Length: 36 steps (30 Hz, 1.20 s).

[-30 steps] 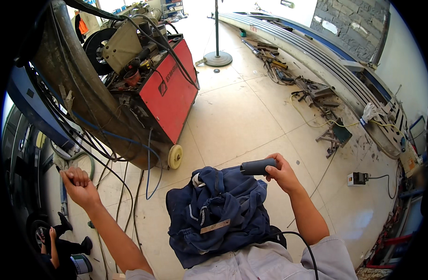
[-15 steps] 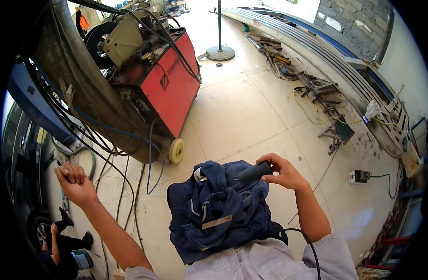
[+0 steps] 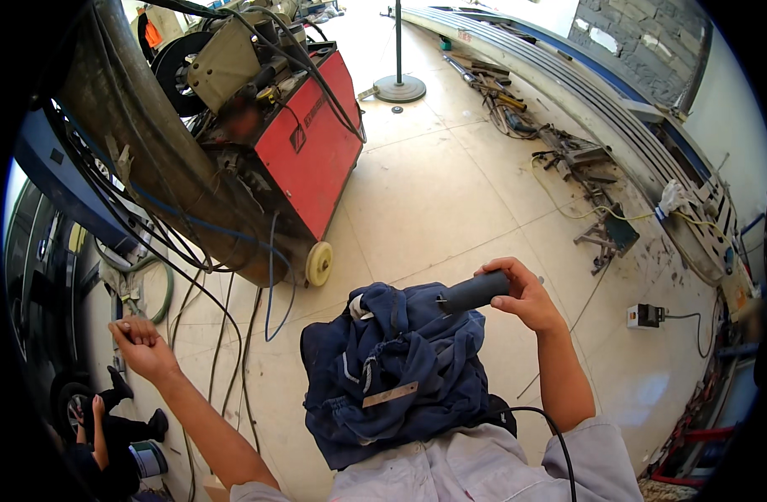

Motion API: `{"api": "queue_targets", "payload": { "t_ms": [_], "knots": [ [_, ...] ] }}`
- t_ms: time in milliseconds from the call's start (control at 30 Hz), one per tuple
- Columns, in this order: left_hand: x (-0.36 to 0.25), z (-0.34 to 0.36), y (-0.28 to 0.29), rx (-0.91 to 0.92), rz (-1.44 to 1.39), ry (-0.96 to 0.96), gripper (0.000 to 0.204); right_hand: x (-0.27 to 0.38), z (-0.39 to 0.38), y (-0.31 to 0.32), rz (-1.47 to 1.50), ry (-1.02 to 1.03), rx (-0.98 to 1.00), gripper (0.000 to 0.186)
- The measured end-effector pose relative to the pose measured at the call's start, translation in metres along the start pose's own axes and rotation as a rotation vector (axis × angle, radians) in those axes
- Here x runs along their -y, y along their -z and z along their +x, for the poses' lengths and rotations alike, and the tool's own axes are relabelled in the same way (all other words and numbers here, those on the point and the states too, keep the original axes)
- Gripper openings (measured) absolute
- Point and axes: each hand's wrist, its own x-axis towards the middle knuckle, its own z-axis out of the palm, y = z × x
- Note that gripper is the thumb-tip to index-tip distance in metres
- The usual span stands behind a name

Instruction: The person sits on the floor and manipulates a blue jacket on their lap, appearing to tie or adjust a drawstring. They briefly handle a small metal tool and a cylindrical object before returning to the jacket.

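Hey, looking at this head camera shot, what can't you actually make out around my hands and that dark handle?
- Head view: the front end of the dark handle in the right hand sinks into the blue cloth bundle, so the tool's kind is unclear.
- Left hand: closed fist; whether it grips a cable is too small to tell.
- The black cord runs off the lower edge.
- A person at lower left is cut by the dark rim.
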Motion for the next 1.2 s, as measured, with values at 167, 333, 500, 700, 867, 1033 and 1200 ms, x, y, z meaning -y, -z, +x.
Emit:
{"api": "queue_targets", "payload": {
  "t_ms": [167,333,500,700,867,1033,1200],
  "knots": [
    [0.027,0.005,0.034,-0.168,0.156,0.113,0.036,0.004,0.000,0.006,0.020,0.184,0.147,0.055],
    [0.035,0.009,0.046,-0.268,0.164,0.113,0.036,0.027,-0.002,0.000,-0.125,0.148,0.191,0.051],
    [0.005,0.015,0.051,-0.201,0.170,-0.043,0.036,0.028,-0.002,0.005,-0.285,0.024,-0.164,0.047],
    [-0.020,0.018,0.099,-0.276,0.172,-0.021,0.036,0.015,0.005,0.038,0.111,0.104,-0.393,0.057],
    [-0.052,0.028,0.116,-0.281,0.226,-0.075,0.035,0.035,-0.003,0.075,-0.051,-0.021,-0.333,0.062],
    [-0.081,0.037,0.121,-0.281,0.289,-0.131,0.036,0.051,0.000,0.113,-0.489,-0.046,-0.126,0.054],
    [-0.094,0.033,0.131,-0.261,0.280,-0.142,0.036,0.057,0.023,0.104,-0.558,-0.054,-0.482,0.035]
  ]
}}
